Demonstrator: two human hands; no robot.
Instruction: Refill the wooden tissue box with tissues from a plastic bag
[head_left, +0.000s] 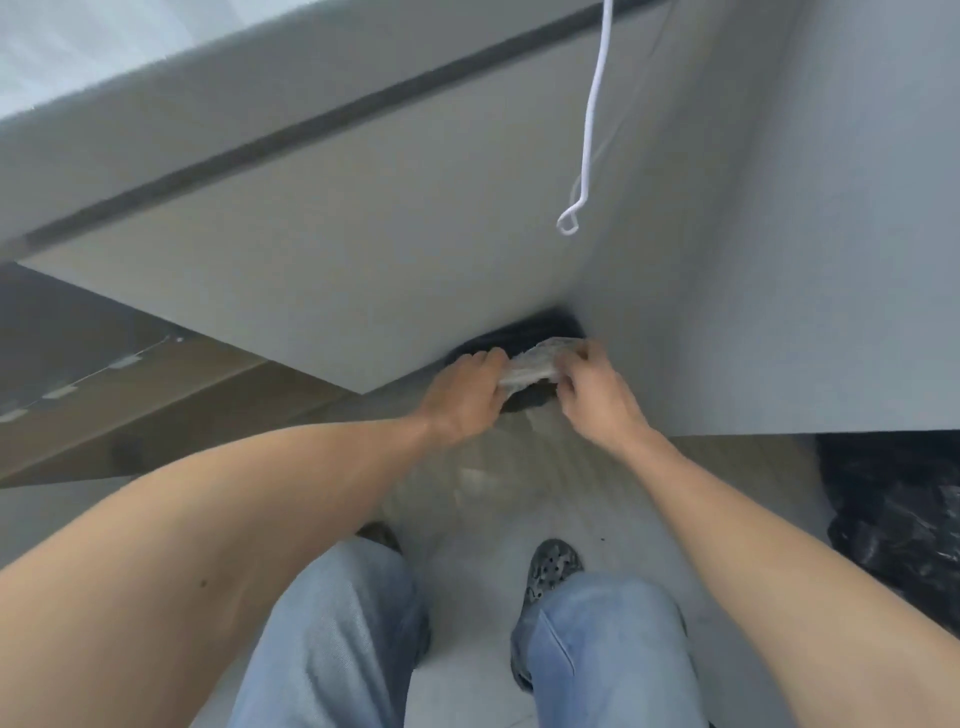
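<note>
Hands low and far out, both on a crumpled clear plastic bag (537, 364). My left hand (462, 397) grips the bag's left end with fingers curled over it; my right hand (597, 397) pinches the right end, fingers bent. Bag is stretched between the two hands and held over a dark opening (524, 332), possibly a bin, in the corner where a grey cabinet front (337, 249) meets a grey side panel (779, 260). I cannot tell what the dark thing is, nor whether any tissues sit in the bag. Wooden tissue box not seen in this view.

White cord (592, 114) hangs from above, ending in a loop right of centre. Black plastic bag (904, 519) sits on the floor (467, 691) at the right edge. Near me: blue jeans (613, 654) and a dark patterned clog (550, 564) on the pale floor.
</note>
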